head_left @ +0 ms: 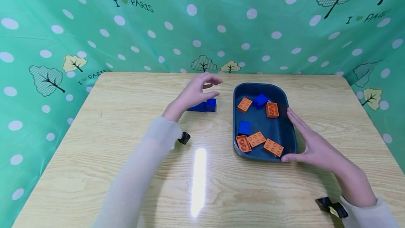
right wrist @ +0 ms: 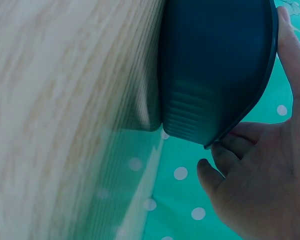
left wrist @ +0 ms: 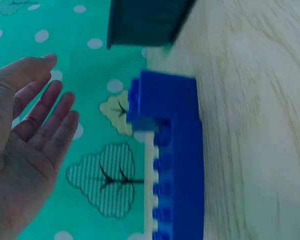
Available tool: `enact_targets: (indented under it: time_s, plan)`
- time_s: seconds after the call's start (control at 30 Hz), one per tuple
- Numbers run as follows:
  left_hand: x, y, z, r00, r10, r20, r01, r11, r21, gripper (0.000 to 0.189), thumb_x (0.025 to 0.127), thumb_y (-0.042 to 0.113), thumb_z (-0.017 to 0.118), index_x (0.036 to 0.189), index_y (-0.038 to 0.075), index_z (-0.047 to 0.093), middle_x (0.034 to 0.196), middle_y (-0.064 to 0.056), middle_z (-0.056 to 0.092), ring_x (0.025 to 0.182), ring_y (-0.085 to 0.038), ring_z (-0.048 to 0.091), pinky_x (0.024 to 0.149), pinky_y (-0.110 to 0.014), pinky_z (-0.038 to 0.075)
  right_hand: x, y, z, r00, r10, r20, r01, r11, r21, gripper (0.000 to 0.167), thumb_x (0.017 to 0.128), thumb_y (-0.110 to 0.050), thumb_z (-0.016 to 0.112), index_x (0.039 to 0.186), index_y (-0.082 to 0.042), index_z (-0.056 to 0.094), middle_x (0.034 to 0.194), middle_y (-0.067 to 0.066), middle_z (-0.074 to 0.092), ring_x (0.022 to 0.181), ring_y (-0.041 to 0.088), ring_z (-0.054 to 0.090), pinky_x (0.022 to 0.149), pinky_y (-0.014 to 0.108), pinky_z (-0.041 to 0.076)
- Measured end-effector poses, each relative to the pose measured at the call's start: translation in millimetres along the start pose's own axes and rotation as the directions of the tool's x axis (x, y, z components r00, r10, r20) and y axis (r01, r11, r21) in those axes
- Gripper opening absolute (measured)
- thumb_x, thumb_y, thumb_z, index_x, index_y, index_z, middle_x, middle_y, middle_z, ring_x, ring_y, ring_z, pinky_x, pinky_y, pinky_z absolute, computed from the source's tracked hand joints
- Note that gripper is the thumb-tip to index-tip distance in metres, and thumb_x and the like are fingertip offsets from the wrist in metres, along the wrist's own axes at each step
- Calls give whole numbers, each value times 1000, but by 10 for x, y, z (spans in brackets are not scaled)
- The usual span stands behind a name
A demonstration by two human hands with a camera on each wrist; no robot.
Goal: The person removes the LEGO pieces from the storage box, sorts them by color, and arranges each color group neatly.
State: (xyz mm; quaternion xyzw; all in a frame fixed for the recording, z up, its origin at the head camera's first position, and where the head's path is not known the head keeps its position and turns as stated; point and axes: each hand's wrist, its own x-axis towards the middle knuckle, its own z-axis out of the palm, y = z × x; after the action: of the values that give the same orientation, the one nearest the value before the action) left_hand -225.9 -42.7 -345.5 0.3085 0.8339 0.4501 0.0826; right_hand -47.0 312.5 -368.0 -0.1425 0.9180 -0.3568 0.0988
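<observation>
In the head view, blue toy building bricks (head_left: 211,105) stand on the table, partly hidden by my left hand (head_left: 193,92). That hand hovers over them, its fingers loosely bent and nothing held. From the left wrist, one blue brick (left wrist: 167,100) shows on the end of a long studded blue piece (left wrist: 187,180), with the hand (left wrist: 32,130) apart from both. My right hand (head_left: 313,147) rests against the near right corner of a dark blue tray (head_left: 292,129). Its thumb touches the near rim and its straight fingers lie along the right side.
Inside the tray lie several orange bricks (head_left: 273,147) and blue bricks (head_left: 244,128). The wooden table (head_left: 215,186) ends at a green dotted curtain (head_left: 221,38) behind and at the sides. Black wrist straps (head_left: 184,138) show at the cuffs.
</observation>
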Motion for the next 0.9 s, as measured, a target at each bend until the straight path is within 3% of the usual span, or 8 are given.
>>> enact_targets:
  time_s: [0.47, 0.73, 0.9]
  plan:
    - [328, 241, 374, 993, 82, 87, -82, 997, -5, 39, 93, 15, 70, 129, 4, 60, 131, -9, 61, 124, -24, 58, 111, -33, 48, 4, -2, 4, 1000, -12, -1, 12, 1000, 6, 127, 72, -28, 90, 161, -27, 1, 170, 3, -1, 152, 48, 8, 103, 82, 24]
    - [498, 350, 646, 980, 59, 191, -53, 998, -36, 40, 94, 14, 69, 131, 5, 58, 135, -8, 59, 125, -19, 57, 109, -27, 48, 7, 4, 1, 1000, -6, 1, 6, 1000, 5, 127, 72, -28, 90, 161, -27, 0, 170, 3, -2, 152, 49, 8, 104, 82, 22]
    - [586, 379, 807, 969, 52, 241, -58, 998, 20, 39, 96, 15, 67, 133, 7, 57, 137, -6, 58, 126, -17, 56, 108, -19, 46, 7, 2, 5, 1000, -3, 3, 3, 1000, 2, 126, 72, -28, 90, 161, -27, 0, 170, 3, -2, 152, 49, 8, 104, 81, 22]
